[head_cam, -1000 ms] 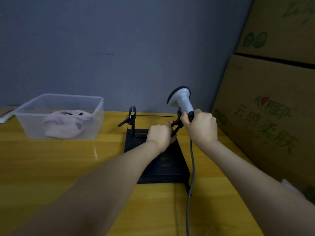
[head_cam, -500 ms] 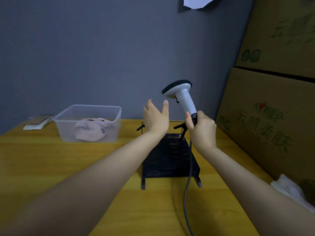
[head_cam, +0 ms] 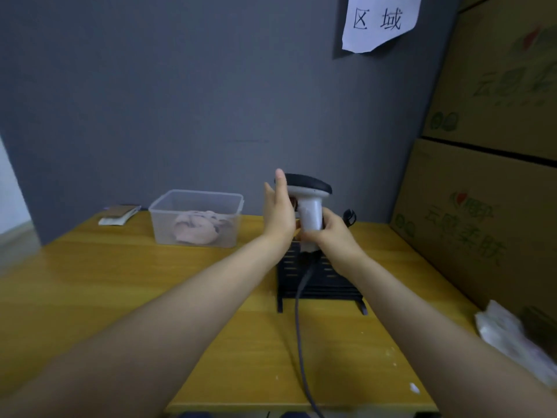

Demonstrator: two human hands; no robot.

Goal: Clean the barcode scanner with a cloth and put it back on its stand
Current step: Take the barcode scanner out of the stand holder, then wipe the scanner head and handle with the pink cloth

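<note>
Firstly, left of centre, a clear tub (head_cam: 196, 217) held the pinkish cloth (head_cam: 197, 227). At centre, the left hand (head_cam: 278, 211) was wide open, flat against the scanner (head_cam: 310, 206). The right hand (head_cam: 330, 232) gripped its handle above the black stand (head_cam: 319, 277).

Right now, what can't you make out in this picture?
- Scanner window: head view, faces away and the left hand covers it.
- Stand clips: mostly behind both hands; right hand grips the handle.
- Cloth in the tub: blurred by the cloudy plastic.
- Wall sign: top cut off by the edge.
- Cable: runs off the bottom edge.
</note>
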